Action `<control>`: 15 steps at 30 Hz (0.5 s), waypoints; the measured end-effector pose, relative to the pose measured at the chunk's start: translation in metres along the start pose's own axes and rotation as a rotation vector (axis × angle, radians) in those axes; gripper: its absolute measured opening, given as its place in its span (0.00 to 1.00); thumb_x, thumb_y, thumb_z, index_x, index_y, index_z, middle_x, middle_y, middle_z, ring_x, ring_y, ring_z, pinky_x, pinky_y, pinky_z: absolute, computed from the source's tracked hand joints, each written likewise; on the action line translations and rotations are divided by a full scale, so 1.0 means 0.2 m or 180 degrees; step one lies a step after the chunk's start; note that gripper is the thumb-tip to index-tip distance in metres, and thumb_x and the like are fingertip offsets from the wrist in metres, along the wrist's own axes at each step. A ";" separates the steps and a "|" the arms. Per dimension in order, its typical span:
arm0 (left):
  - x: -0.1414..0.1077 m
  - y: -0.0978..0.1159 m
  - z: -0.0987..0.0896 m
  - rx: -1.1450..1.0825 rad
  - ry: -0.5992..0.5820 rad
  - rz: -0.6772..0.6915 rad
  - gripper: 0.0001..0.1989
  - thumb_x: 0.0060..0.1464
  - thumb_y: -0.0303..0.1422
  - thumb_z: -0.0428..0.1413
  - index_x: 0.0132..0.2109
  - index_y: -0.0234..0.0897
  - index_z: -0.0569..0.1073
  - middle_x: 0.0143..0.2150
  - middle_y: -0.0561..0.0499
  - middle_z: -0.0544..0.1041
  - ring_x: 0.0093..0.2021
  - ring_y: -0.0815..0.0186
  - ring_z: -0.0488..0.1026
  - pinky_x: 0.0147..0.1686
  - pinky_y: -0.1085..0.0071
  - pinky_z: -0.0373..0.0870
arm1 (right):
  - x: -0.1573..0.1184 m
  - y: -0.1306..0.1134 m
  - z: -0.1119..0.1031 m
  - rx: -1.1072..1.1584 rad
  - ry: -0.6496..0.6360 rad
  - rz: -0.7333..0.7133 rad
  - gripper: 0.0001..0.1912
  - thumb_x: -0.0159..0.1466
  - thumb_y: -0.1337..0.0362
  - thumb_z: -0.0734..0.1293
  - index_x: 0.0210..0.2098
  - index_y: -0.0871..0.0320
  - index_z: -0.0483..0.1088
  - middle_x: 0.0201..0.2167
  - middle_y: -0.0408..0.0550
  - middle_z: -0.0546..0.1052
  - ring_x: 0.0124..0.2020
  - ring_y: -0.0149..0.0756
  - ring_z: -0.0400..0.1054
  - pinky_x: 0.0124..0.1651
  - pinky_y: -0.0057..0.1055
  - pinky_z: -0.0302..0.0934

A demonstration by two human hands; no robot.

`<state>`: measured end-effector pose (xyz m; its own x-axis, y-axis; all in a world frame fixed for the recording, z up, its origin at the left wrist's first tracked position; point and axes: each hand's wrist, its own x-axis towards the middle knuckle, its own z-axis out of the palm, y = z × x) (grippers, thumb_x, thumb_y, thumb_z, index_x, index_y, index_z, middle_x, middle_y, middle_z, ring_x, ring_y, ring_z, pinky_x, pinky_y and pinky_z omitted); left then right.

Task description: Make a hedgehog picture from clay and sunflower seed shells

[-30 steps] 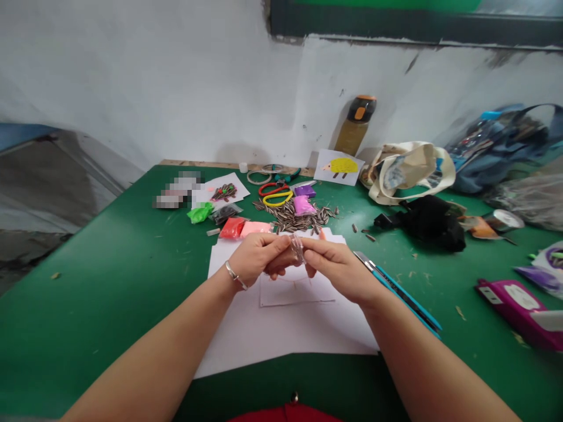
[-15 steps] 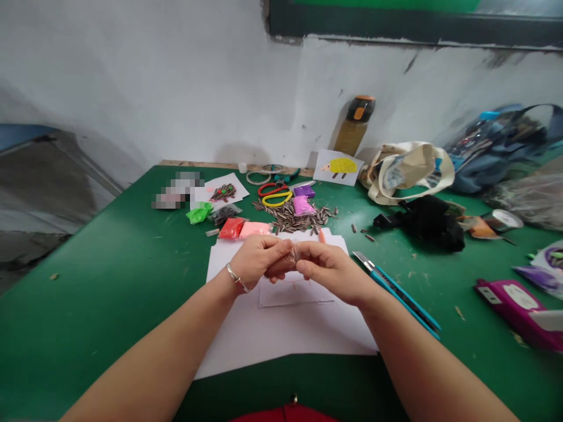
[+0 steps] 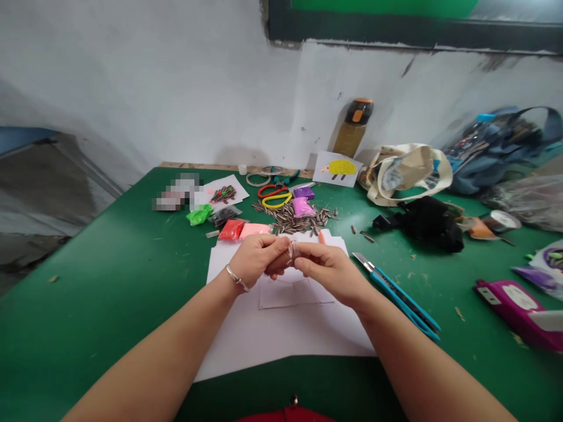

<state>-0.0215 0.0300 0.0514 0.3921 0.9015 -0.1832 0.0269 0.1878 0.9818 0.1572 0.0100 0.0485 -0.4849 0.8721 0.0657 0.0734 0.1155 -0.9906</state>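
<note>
Both of my hands meet over the white paper (image 3: 285, 334) at the middle of the table. My left hand (image 3: 257, 259) has its fingers closed round a small clear plastic packet (image 3: 292, 252) with something brown inside, largely hidden by the fingers. On the packet's other side, the thumb and fingers of my right hand (image 3: 332, 271) pinch its crinkled end. Beneath them lies a smaller white sheet (image 3: 294, 298) with a faint orange drawn line. Just beyond my hands are a pink packet (image 3: 255, 230), a red packet (image 3: 231, 229) and a heap of sunflower seeds (image 3: 294, 221).
A blue utility knife (image 3: 402, 299) lies right of the paper. Farther back are scissors (image 3: 276, 200), a hedgehog picture (image 3: 338, 169) and a bottle (image 3: 353, 126) by the wall. A cloth bag (image 3: 409, 176), a black cloth (image 3: 435, 223) and a magenta case (image 3: 519, 310) occupy the right side.
My right fingers have shifted slightly at the packet's end, and its clear crinkled plastic shows a little more to the left. The things on the table stay put.
</note>
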 end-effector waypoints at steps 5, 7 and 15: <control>-0.01 0.00 0.00 0.0140 -0.0034 0.0014 0.23 0.53 0.47 0.56 0.22 0.33 0.64 0.15 0.57 0.62 0.16 0.73 0.64 0.14 0.78 0.63 | -0.01 -0.02 -0.01 -0.0130 -0.0028 -0.0002 0.11 0.61 0.67 0.62 0.39 0.54 0.75 0.29 0.42 0.75 0.32 0.32 0.67 0.41 0.33 0.61; -0.01 0.00 0.01 0.0194 0.0011 -0.0020 0.22 0.52 0.47 0.56 0.22 0.33 0.64 0.15 0.58 0.62 0.16 0.73 0.64 0.14 0.78 0.64 | -0.01 -0.01 0.00 -0.0124 -0.0005 0.0092 0.09 0.61 0.66 0.62 0.36 0.55 0.74 0.29 0.42 0.75 0.31 0.32 0.67 0.39 0.33 0.62; -0.01 0.00 0.03 0.0205 -0.0082 -0.0035 0.22 0.52 0.44 0.57 0.20 0.34 0.62 0.14 0.59 0.59 0.15 0.74 0.62 0.14 0.78 0.63 | -0.02 0.03 0.01 -0.0295 0.0023 0.0322 0.02 0.59 0.66 0.63 0.30 0.56 0.67 0.26 0.42 0.71 0.28 0.31 0.63 0.32 0.29 0.58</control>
<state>-0.0173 0.0257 0.0525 0.4148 0.8891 -0.1935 0.0902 0.1714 0.9811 0.1579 0.0071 0.0423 -0.4645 0.8850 -0.0328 0.2021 0.0699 -0.9769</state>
